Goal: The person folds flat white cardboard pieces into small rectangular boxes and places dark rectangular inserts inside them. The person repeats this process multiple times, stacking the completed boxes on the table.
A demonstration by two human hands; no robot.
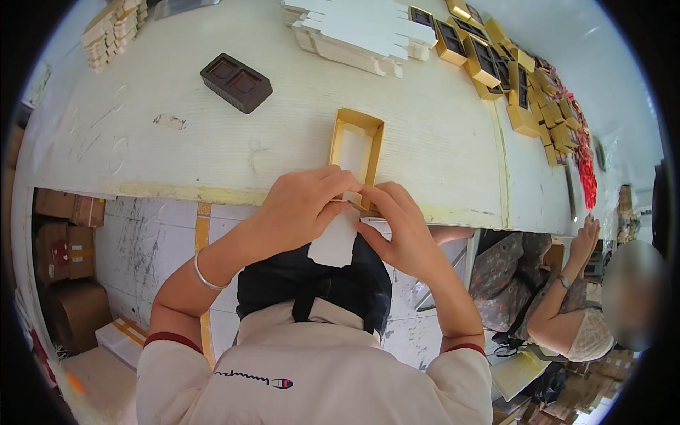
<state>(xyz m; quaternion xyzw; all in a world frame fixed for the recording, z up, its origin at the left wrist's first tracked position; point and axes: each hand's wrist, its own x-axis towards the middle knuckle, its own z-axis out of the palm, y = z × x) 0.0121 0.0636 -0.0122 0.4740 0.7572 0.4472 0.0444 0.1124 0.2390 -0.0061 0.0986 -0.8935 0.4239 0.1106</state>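
At the table's front edge, a small gold carton (377, 142) with a white inside stands partly folded up, its hollow facing up. A white end flap (333, 244) hangs from it toward my lap. My left hand (306, 205) pinches the near end of the carton from the left. From the right, my right hand (395, 225) grips the same end with thumb and fingers bent. Both hands' fingertips nearly meet there and hide part of the fold. A dark brown plastic tray (236, 83) with two square recesses lies on the table, beyond my left hand.
Flat white carton blanks (354, 32) are stacked at the far middle. Gold boxes (523, 119) with dark trays pile up at the right, beside red ribbons (585, 170). More stacked pieces (113, 32) stand far left. Cardboard boxes (71, 248) sit under the table. Another person (559, 312) sits at right.
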